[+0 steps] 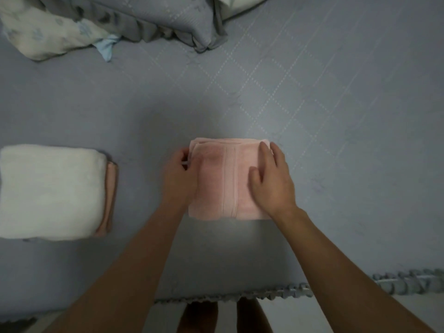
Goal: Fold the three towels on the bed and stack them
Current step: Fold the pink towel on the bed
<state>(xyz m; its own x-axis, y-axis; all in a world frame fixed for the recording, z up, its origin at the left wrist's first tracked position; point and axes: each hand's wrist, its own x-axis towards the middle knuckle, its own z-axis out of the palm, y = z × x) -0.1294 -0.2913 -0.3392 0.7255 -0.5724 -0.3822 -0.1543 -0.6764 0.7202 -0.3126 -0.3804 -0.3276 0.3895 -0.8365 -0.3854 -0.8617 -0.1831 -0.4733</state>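
Grey-blue quilted bedding [312,92], stitched in a dotted diamond pattern, covered the bed, and its ruffled hem [288,293] ran along the near edge. A folded pink towel [223,181] was laid flat near the middle of that near edge, with raised bands running down its centre. The left hand [179,179] was set against the towel's left edge, its fingers curled around the far left corner in a narrow grip on the layers there. The right hand [270,179] was rested flat and open on the towel's right side, fingers spread slightly and pointing away from the body, nothing being gripped by it. Well apart to the left, a folded white towel [50,191] was stacked on a second pink towel [109,198], of which only the right edge was exposed. At the far end, a crumpled grey duvet [168,18] and a pale floral cover [43,32] were heaped together.
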